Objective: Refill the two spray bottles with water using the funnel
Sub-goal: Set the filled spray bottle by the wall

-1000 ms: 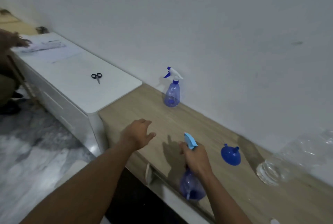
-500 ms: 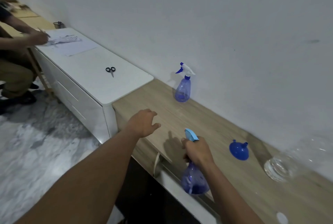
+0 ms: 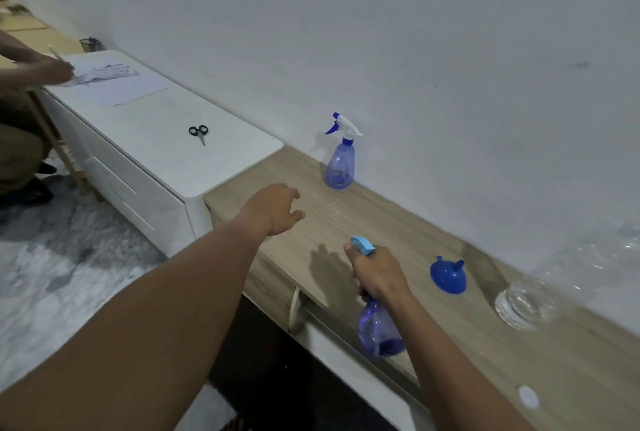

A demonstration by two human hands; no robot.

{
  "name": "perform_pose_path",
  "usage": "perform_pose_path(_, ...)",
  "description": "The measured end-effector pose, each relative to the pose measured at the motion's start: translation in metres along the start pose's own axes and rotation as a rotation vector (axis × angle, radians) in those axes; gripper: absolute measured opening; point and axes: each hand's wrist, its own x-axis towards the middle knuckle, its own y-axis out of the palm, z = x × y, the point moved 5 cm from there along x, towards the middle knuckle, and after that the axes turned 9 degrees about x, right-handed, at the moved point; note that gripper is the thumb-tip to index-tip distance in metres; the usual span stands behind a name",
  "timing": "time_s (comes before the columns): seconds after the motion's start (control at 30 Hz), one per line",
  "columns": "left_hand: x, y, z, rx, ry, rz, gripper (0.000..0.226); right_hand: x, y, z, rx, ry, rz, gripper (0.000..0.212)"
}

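Note:
My right hand (image 3: 377,274) grips the neck of a blue spray bottle (image 3: 379,332) with a light-blue trigger head, at the front edge of the wooden counter (image 3: 346,222). My left hand (image 3: 277,210) hovers above the counter's left end, fingers loosely spread, holding nothing. A second blue spray bottle (image 3: 340,162) with a white and blue head stands upright by the wall, beyond my left hand. A blue funnel (image 3: 448,274) lies upside down on the counter right of my right hand. A clear water bottle (image 3: 568,278) lies on its side at the far right.
A white cabinet (image 3: 166,153) adjoins the counter's left end, with black scissors (image 3: 199,132) and papers (image 3: 117,82) on it. Another person's hand (image 3: 52,70) rests on those papers. A white cap (image 3: 528,396) lies near the counter's front right. Marble floor is at the left.
My left hand has moved a little forward over the counter toward the far spray bottle. My right hand keeps its grip on the near bottle. The view has shifted slightly.

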Motion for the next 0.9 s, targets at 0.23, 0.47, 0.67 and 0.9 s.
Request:
perform_pose_path(0.23,0.000,0.009,0.002,0.005,0.001,0.045,0.056,-0.002,-0.006,-0.001,-0.016,0.060,-0.046,0.046)
perform_pose_path(0.47,-0.003,0.014,0.007,0.000,-0.011,0.058,0.056,-0.007,-0.004,0.001,-0.013,0.017,0.015,0.053)
perform_pose_path(0.67,-0.007,0.018,0.008,-0.011,-0.028,0.072,0.057,-0.013,-0.008,0.006,0.018,-0.007,0.003,0.054)
perform_pose_path(0.9,-0.012,0.019,0.008,-0.017,-0.033,0.081,0.058,-0.027,-0.008,-0.004,0.028,0.034,-0.050,0.050)
